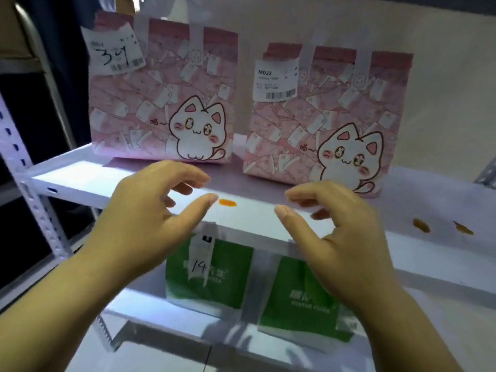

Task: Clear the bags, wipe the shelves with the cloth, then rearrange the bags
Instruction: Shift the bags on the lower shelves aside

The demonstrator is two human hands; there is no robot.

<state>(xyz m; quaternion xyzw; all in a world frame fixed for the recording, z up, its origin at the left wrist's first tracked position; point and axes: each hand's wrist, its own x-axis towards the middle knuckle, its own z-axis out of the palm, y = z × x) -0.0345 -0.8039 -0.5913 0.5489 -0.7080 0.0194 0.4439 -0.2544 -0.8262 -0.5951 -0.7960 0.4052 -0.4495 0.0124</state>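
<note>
Two pink cat-print bags stand upright on the upper white shelf [80, 181]. The left pink bag [161, 103] carries a label marked 34; the right pink bag [327, 122] has a printed label. My left hand [150, 218] and my right hand [341, 232] hover in front of the shelf's front edge, fingers loosely curved, holding nothing and touching no bag. On the lower shelf [150, 304] stand two green bags: the left green bag [206, 275] with a tag marked 14, and the right green bag [298, 299], partly behind my right hand. No cloth is in view.
An orange stain [227, 202] marks the upper shelf between my hands, and brown stains [421, 225] lie further right. A perforated white upright [29, 183] frames the rack on the left. A pale wall stands behind the bags.
</note>
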